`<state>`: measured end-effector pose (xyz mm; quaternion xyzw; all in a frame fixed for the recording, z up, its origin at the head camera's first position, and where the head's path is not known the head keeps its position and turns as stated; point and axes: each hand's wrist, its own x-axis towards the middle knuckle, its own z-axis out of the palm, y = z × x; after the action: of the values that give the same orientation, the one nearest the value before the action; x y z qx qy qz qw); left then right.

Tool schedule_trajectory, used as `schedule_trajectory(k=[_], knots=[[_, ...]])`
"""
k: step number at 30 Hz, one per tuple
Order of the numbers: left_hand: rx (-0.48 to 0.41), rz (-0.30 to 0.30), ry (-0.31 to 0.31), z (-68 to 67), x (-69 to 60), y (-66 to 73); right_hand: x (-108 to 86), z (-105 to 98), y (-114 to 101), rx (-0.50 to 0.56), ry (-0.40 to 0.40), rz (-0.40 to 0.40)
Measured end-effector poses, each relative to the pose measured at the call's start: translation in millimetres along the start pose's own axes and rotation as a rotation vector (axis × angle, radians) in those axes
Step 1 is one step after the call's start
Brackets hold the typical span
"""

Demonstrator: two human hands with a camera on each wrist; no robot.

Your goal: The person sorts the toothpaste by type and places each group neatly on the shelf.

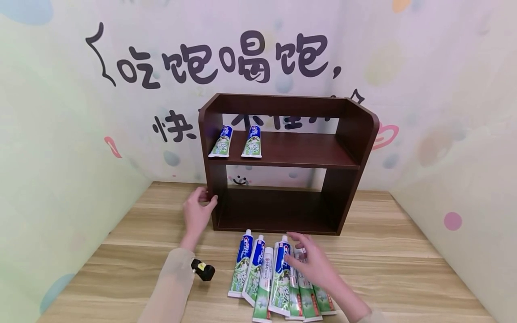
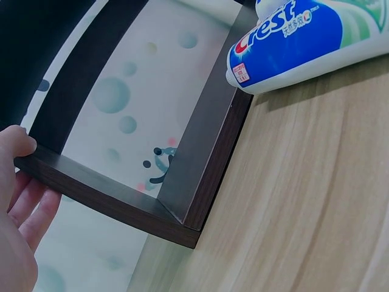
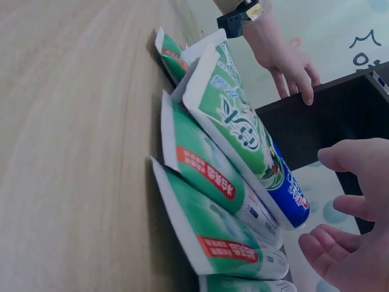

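My left hand (image 1: 198,213) grips the left side panel of a dark brown two-tier shelf (image 1: 284,161). In the left wrist view its thumb lies on the inner side and its fingers (image 2: 39,213) outside. My right hand (image 1: 317,267) is over the toothpaste tubes, fingers spread, nearest a blue, white and green Crest tube (image 1: 281,280) that lies on top of others. In the right wrist view, a gap shows between that hand (image 3: 358,225) and the tube's blue end (image 3: 290,198). Two similar tubes, a left one (image 1: 221,142) and a right one (image 1: 252,142), lie on the upper shelf.
Several toothpaste tubes, among them a Crest tube (image 1: 241,264) and a white-and-green tube (image 1: 264,280), lie overlapping before the shelf on the wooden table (image 1: 121,269). Printed wall sheets (image 1: 424,112) enclose the back and both sides.
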<state>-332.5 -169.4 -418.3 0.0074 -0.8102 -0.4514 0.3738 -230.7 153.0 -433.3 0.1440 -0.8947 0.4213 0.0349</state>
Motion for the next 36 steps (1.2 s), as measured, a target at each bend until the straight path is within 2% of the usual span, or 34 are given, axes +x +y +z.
schedule_trajectory(k=[6,14,18,21,27,29,33,36], knots=[[0.001,-0.016,-0.014,0.3,0.9,-1.1,-2.4,2.9,2.0,-0.021,-0.040,-0.025],[0.004,-0.009,-0.008,1.0,0.1,-0.8,-4.1,8.7,4.4,-0.113,-0.127,0.019],[-0.006,0.009,0.009,1.2,-0.6,0.0,-4.1,12.4,3.3,-0.125,-0.137,0.005],[-0.010,0.015,0.010,1.7,-0.8,-0.4,-4.3,15.8,1.2,-0.174,-0.140,-0.012],[-0.005,0.000,0.000,1.6,-0.1,-2.6,-3.8,20.7,-4.7,-0.259,-0.129,-0.038],[-0.002,-0.002,0.001,1.3,0.0,-3.1,-3.3,22.0,-6.5,-0.260,-0.130,-0.028],[0.001,-0.002,-0.006,0.7,0.0,-2.9,-2.2,24.8,-8.6,-0.199,-0.149,0.003],[-0.001,-0.005,-0.013,0.4,0.5,-2.2,-1.1,26.4,-10.4,-0.154,-0.169,-0.007]])
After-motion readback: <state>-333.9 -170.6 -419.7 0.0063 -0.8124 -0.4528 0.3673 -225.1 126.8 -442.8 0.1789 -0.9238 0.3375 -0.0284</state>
